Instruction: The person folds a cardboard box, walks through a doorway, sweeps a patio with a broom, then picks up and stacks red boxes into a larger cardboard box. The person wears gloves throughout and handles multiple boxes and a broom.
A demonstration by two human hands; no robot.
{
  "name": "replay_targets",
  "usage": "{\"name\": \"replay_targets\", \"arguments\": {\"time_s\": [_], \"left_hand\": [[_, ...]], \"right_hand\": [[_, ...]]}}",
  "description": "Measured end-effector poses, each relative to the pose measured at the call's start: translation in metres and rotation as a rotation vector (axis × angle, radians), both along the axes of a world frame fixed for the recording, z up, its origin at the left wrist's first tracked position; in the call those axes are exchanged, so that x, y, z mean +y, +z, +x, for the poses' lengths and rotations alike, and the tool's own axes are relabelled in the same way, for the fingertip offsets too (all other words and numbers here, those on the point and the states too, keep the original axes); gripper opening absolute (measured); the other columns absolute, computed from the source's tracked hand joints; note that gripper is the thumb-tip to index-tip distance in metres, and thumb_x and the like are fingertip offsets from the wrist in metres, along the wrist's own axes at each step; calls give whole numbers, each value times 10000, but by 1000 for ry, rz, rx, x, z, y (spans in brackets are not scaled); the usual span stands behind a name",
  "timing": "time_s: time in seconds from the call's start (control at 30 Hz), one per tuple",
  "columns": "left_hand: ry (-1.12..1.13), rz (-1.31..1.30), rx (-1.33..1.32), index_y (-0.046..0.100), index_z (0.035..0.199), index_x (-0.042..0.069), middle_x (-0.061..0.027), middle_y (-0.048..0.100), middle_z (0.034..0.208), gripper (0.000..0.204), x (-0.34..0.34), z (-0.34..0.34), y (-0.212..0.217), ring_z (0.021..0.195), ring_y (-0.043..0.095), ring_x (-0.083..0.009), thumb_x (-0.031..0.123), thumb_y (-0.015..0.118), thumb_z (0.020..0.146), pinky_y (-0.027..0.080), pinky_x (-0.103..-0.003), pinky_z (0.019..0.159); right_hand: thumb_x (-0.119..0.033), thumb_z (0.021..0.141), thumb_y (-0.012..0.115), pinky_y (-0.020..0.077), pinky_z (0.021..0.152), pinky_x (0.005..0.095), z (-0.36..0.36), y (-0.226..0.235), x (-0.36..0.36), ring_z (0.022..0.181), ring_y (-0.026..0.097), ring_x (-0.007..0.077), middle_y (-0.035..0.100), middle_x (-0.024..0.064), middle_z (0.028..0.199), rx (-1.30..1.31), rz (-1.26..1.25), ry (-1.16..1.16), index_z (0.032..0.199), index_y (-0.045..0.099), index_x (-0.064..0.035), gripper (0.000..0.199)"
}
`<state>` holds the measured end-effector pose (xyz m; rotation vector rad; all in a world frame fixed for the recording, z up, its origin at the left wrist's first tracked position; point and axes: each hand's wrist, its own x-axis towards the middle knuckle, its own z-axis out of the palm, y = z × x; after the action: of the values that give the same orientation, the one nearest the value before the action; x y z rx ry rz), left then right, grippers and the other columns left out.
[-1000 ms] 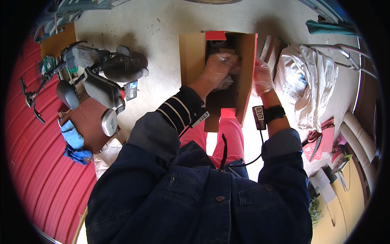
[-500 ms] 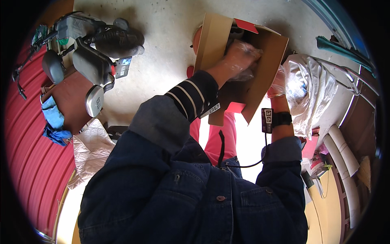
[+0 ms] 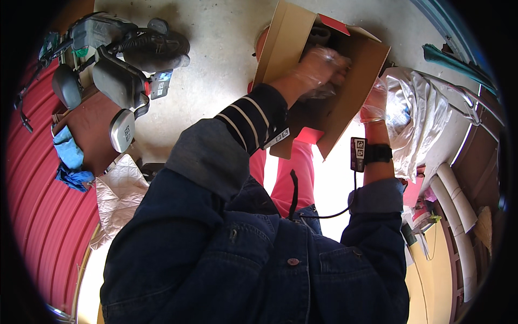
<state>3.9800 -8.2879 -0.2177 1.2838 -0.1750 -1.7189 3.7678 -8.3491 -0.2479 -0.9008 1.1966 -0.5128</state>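
Observation:
An open brown cardboard box (image 3: 286,38) with red flaps is tilted in front of me, above my pink trouser legs. My left hand (image 3: 322,66), in a clear plastic glove, reaches deep into it, fingers curled over dark contents (image 3: 318,35) that I cannot make out. My right hand (image 3: 372,105), also gloved, grips the box's right wall from outside. A black strap with a small device (image 3: 362,154) sits on my right wrist, with a cable running down to my denim jacket.
A grey machine with black hoses and pads (image 3: 116,59) lies on the concrete floor at upper left. Near it are a blue rag (image 3: 70,162) and a white quilted cloth (image 3: 121,197). A crumpled white plastic sheet (image 3: 418,113) lies at right, a red corrugated wall (image 3: 38,216) at left.
The box has tilted and swung up and to the right in view. My right hand went from open beside the box to gripping its right wall. My left hand stayed inside.

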Motion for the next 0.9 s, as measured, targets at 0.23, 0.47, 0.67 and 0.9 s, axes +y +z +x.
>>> {"name": "replay_targets", "arguments": {"time_s": [0.23, 0.47, 0.67, 0.9], "left_hand": [[-43, -21, -173, 699, 895, -9, -74, 693, 768, 266, -6, -10, 1, 642, 663, -136, 250, 724, 948, 553, -273, 604], [86, 18, -197, 688, 862, -1, -82, 685, 733, 194, -6, -29, -10, 635, 647, -160, 177, 725, 930, 525, -314, 602], [311, 85, -61, 690, 884, -13, -80, 696, 757, 120, -7, -45, -7, 661, 657, -173, 100, 718, 913, 527, -324, 624], [193, -9, -118, 713, 949, -14, -76, 717, 797, 120, -5, -44, 4, 695, 670, -129, 105, 706, 936, 537, -296, 629]], "right_hand": [[-107, 1007, 584, 569, 814, 289, -2, 9, -4, 925, 685, 153, 717, 61, 1047, -10, -55, 67, 1106, 672, -34, 152], [-86, 933, 702, 519, 769, 224, 15, 32, 0, 886, 667, 87, 735, -8, 972, -302, 46, -12, 1085, 748, -5, 179], [-50, 924, 685, 528, 785, 224, 26, 43, 5, 857, 673, 104, 738, 25, 956, 258, -172, 90, 1079, 748, 17, 180], [-123, 925, 564, 548, 921, 391, 10, 7, -10, 1032, 662, 287, 681, 174, 1143, -1066, 481, -32, 1208, 625, 72, 348]]}}
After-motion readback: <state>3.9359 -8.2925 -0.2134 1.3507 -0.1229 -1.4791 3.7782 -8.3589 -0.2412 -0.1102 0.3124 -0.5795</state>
